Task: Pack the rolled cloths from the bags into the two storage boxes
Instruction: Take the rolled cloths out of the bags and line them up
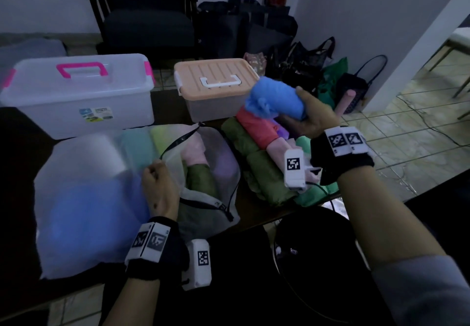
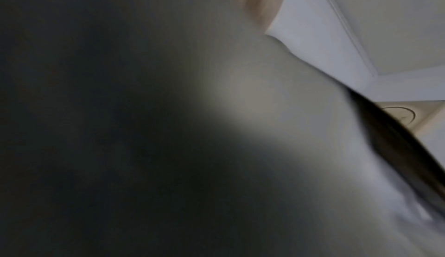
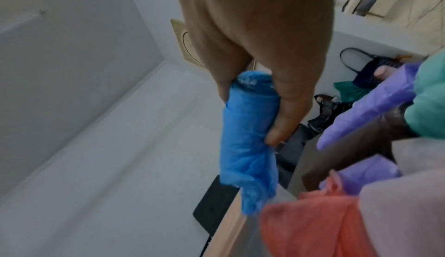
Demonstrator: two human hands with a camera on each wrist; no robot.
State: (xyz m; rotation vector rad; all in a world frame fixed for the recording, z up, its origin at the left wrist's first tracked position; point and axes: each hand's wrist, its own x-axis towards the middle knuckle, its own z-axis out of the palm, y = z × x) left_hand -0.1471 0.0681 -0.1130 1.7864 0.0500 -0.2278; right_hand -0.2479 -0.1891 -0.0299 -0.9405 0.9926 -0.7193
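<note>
Head view shows my right hand (image 1: 311, 119) gripping a rolled blue cloth (image 1: 276, 100) above the pile of rolled cloths (image 1: 256, 152), while my left hand (image 1: 159, 189) pinches the white mesh zip bag (image 1: 84, 198). Both lidded storage boxes, the clear pink-handled one (image 1: 78, 94) and the orange-lidded one (image 1: 216, 84), are closed, and the roll's loose end may unravel.

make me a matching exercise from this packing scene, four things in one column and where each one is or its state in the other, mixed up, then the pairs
Things:
1. blue rolled cloth
2. mesh bag
3. peach-lidded box
4. olive green roll

Places or states:
A. lid shut, at the back of the table
B. held in the right hand
C. unzipped, edge gripped by the left hand
D. lying in the pile on the table

Pairs: 1-B, 2-C, 3-A, 4-D
</note>
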